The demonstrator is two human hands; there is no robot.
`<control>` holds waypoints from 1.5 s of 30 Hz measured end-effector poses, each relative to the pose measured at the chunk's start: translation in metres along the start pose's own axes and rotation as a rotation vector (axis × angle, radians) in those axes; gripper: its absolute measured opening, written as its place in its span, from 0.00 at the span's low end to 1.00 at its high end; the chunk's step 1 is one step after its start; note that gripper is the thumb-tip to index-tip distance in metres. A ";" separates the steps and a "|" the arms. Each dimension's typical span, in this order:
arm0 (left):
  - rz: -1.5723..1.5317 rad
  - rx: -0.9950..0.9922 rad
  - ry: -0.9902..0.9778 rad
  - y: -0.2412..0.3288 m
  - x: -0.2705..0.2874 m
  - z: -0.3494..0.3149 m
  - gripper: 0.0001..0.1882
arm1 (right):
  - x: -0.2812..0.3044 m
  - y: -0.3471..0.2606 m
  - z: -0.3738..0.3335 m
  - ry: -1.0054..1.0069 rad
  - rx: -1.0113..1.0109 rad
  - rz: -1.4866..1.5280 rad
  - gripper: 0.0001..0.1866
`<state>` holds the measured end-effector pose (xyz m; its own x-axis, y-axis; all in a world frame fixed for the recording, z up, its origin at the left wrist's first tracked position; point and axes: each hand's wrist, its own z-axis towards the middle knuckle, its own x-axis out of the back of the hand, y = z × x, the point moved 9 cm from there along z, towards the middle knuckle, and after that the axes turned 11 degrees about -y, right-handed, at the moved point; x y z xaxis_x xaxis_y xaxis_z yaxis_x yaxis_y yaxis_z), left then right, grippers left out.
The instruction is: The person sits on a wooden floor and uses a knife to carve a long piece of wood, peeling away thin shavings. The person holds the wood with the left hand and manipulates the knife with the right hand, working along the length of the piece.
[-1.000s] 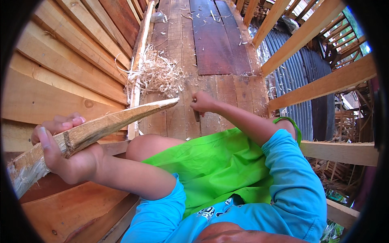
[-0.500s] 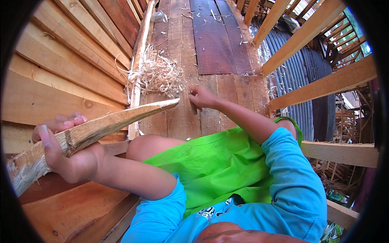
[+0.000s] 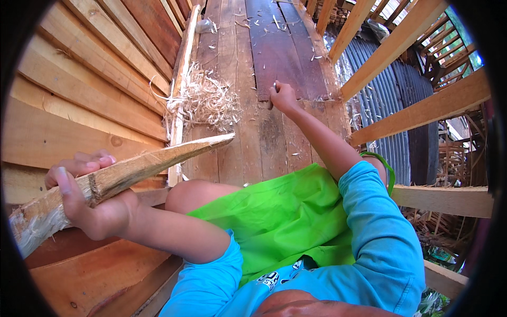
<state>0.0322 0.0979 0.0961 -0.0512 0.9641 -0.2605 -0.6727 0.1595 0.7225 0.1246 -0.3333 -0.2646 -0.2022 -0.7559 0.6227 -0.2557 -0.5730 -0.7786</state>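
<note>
My left hand (image 3: 87,185) grips a long split piece of wood (image 3: 137,168) at the left, fingers wrapped about its thicker end. The stick's tapered, pale-cut tip points away to the right above the floorboards, while shaggy fibres hang from its near end. Farther forward, my right hand (image 3: 284,98) is closed round a small dark tool (image 3: 271,104), most of it hidden by the fingers. That hand is over the plank floor, apart from the stick. I cannot make out the tool's kind.
A heap of curled wood shavings (image 3: 208,100) lies beside a pale timber strip (image 3: 182,79) on the floor. Plank walling (image 3: 79,132) rises at left. Wooden rails (image 3: 422,113) and corrugated metal sheets (image 3: 388,100) stand at right. A dark reddish board (image 3: 280,58) lies ahead.
My right hand has moved forward and a little right with the dark tool, from near the stick's tip toward the dark board. The left hand and stick have hardly shifted.
</note>
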 end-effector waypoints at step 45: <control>-0.021 -0.018 0.044 -0.063 -0.071 -0.027 0.14 | 0.031 -0.125 -0.091 -0.097 0.004 0.878 0.21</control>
<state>0.0579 0.0141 0.0519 -0.0689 0.9503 -0.3037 -0.6871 0.1755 0.7050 0.0641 -0.2557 -0.1408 -0.2431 -0.9471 -0.2093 -0.0429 0.2261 -0.9732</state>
